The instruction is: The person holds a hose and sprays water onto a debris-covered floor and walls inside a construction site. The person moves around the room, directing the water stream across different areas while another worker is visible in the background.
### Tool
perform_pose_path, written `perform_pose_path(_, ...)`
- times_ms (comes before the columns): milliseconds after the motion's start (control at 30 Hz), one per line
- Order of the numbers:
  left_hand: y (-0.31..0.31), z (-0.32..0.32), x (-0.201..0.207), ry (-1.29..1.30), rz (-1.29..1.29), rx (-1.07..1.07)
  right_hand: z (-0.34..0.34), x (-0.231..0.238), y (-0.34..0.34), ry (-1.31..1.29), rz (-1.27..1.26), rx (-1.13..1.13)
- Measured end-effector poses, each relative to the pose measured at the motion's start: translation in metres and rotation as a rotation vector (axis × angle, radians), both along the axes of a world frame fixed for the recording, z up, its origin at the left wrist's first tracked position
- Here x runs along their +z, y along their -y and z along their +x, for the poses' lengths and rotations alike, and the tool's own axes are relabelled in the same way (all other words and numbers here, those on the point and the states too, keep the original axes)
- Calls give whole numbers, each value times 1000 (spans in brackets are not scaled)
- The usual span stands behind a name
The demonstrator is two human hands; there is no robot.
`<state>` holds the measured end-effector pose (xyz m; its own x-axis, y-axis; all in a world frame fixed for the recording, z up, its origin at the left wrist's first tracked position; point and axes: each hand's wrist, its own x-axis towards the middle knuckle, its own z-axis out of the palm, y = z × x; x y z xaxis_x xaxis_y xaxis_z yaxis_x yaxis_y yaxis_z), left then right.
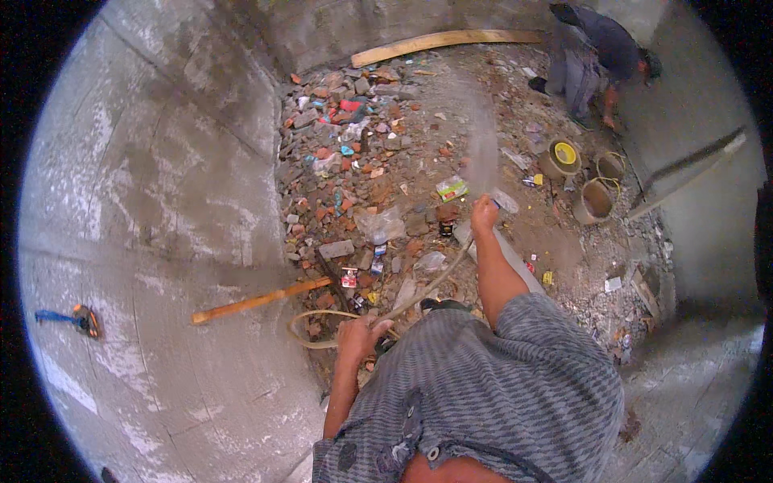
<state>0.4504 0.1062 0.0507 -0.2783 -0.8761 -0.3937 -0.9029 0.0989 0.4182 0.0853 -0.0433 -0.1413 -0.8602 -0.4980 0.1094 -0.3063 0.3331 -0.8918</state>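
A pale hose [439, 278] runs slantwise in front of my body, from a loop at the lower left up to my right hand. My right hand [484, 212] is stretched ahead and closed around the hose near its end, from which water sprays away over the rubble. Lower down and to the left, my left hand [360, 334] is closed on the hose beside its loop. Part of the hose below the left hand is hidden by my shirt.
Broken bricks and litter [346, 161] cover the ground at the left and middle. A wooden plank [443, 42] lies along the far wall; a shorter wooden strip [262, 300] juts out at the left. Several buckets [594, 201] stand at the right, near a bending person [600, 56].
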Motion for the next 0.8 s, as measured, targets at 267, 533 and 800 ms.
perform_pose_path(267, 26, -16, 1, 77, 37, -107, -24, -8, -22, 111, 65, -153)
perform_pose_path(533, 28, -3, 0, 99, 119, -137, -2, -50, -56, 30, 430, -33)
perform_pose_path(800, 33, -10, 0, 80, 111, -72, -14, -27, -2, 111, 215, -81)
